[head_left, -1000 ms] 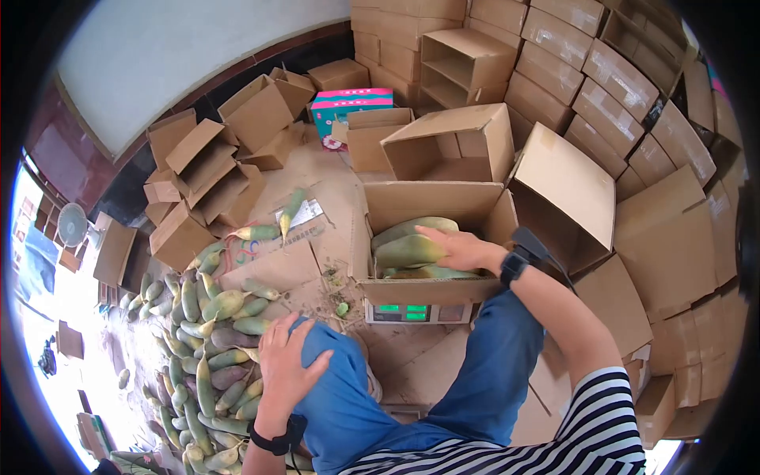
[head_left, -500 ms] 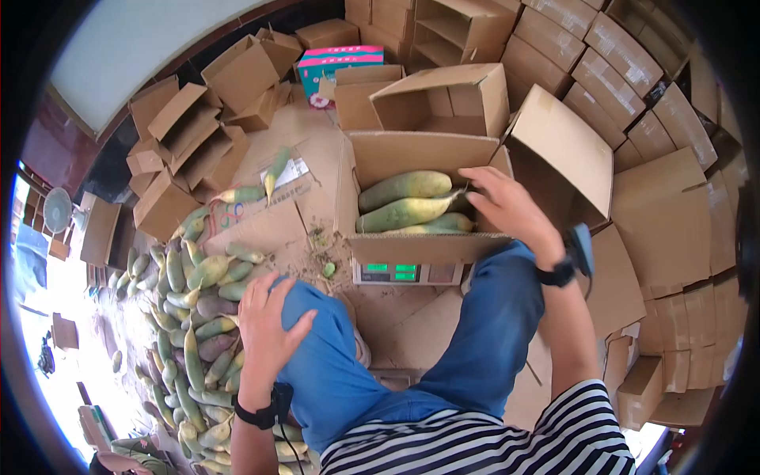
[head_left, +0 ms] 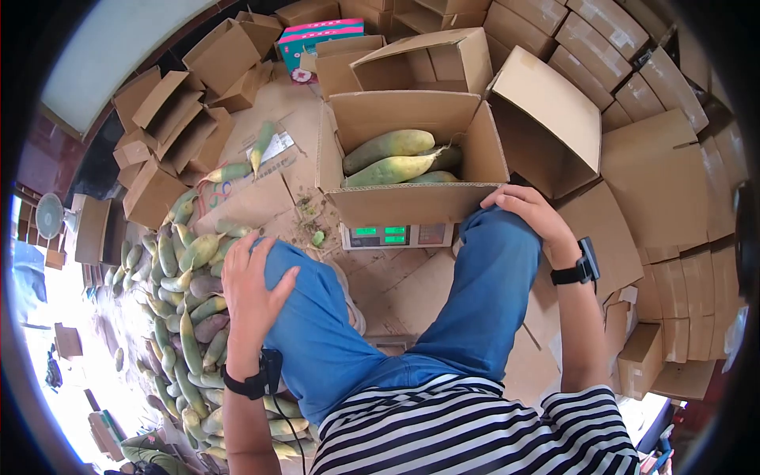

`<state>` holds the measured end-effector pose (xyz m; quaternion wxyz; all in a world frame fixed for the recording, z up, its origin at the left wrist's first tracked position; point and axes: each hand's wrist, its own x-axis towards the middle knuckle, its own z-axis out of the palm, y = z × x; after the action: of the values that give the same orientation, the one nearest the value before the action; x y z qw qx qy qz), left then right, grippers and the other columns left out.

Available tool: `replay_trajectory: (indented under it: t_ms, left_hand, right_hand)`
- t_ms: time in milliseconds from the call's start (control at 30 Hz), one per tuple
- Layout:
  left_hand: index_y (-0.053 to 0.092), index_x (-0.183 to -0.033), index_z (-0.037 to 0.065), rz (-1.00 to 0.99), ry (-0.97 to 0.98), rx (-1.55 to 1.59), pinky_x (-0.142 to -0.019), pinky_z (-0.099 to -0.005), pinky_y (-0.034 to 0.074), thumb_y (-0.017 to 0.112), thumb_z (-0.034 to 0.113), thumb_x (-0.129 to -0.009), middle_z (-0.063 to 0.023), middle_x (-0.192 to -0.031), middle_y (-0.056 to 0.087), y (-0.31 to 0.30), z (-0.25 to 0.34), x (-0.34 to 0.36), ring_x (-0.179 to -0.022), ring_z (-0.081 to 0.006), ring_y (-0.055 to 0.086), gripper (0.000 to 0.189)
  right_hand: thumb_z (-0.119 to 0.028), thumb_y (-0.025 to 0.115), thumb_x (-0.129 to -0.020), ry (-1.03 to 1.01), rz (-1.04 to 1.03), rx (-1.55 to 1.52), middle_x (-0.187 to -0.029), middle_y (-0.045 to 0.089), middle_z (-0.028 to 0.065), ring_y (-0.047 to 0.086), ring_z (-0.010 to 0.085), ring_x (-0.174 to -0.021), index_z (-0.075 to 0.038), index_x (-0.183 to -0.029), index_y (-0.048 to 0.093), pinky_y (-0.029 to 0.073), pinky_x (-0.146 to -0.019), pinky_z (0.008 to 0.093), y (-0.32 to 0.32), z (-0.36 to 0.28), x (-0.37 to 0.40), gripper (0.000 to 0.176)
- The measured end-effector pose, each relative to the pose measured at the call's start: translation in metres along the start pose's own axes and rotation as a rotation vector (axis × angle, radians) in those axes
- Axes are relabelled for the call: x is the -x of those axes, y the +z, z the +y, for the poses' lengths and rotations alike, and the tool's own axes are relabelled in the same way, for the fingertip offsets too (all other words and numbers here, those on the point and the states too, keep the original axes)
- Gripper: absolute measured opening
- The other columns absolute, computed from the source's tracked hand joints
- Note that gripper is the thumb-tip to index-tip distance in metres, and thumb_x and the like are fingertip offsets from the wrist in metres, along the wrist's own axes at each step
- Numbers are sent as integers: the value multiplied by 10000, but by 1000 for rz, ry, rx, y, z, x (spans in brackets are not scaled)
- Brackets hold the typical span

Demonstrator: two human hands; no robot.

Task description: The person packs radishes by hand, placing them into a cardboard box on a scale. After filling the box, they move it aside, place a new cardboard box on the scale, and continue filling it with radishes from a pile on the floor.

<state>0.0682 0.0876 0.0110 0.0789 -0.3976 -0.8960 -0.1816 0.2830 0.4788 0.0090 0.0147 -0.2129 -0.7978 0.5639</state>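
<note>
My left hand point(head_left: 252, 286) lies spread on my left knee, with nothing in it. On my right knee rests my right hand point(head_left: 530, 212), fingers stretched out and also holding nothing, near the front right corner of an open cardboard box point(head_left: 412, 204). Inside that box are several green radishes point(head_left: 390, 169), pale yellow toward one end. The box sits on a scale point(head_left: 396, 237) whose green display is lit; the figures are too small to read. Left of my left hand a big heap of green radishes point(head_left: 190, 340) covers the floor.
Opened cardboard boxes point(head_left: 170, 119) lie at the left back. Another open box point(head_left: 546, 119) stands right of the filled one. Stacked cartons point(head_left: 594, 39) line the right side. A teal and pink box point(head_left: 317, 39) is at the back, a fan point(head_left: 49, 216) at far left.
My right hand has left the inside of the box and come down onto my right knee. My left hand stays on the left knee. The view has tilted slightly downward.
</note>
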Motion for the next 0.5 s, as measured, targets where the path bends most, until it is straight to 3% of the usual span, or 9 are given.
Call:
replay_trajectory:
  t_ms: [67, 167, 267, 333, 500]
  left_hand:
    - [596, -1182, 70, 13, 1, -8, -1020, -472, 366, 747, 316, -748, -157, -1287, 522, 1, -2, 2, -1218, -368, 458, 521]
    - [596, -1178, 71, 30, -1, -11, -1019, -472, 365, 745, 325, -751, -158, -1284, 521, 2, -9, 6, -1217, -368, 459, 518]
    - [597, -1177, 75, 46, -14, 10, -1013, -473, 368, 741, 338, -757, -155, -1274, 524, 3, -18, 7, -1210, -362, 462, 516]
    - [598, -1179, 77, 55, -20, 31, -1008, -473, 371, 738, 344, -761, -152, -1267, 526, 4, -24, 11, -1204, -357, 464, 515]
    - [602, -1191, 91, 62, -58, 16, -991, -459, 380, 726, 357, -775, -141, -1263, 526, 4, -30, 16, -1189, -341, 468, 510]
  right_hand:
    - [-291, 514, -939, 27, 7, -86, -974, 674, 59, 607, 163, -975, -26, -977, 694, 429, -919, 269, 2, 2, 3, 323]
    - [-389, 496, -950, 131, 78, -497, -1003, 669, 67, 613, 164, -965, -44, -1027, 682, 441, -937, 283, 6, 40, -2, 399]
    - [-408, 498, -950, 246, 164, -739, -1024, 670, 80, 614, 172, -969, -47, -1071, 667, 448, -938, 299, 22, 29, 12, 416]
    - [-394, 488, -956, 246, 170, -729, -1041, 671, 94, 611, 174, -981, -45, -1092, 656, 453, -935, 315, 22, 32, 13, 411]
    - [-377, 462, -962, 26, 143, -401, -1029, 667, 96, 603, 181, -986, -24, -1079, 659, 436, -952, 318, 10, 20, 22, 422]
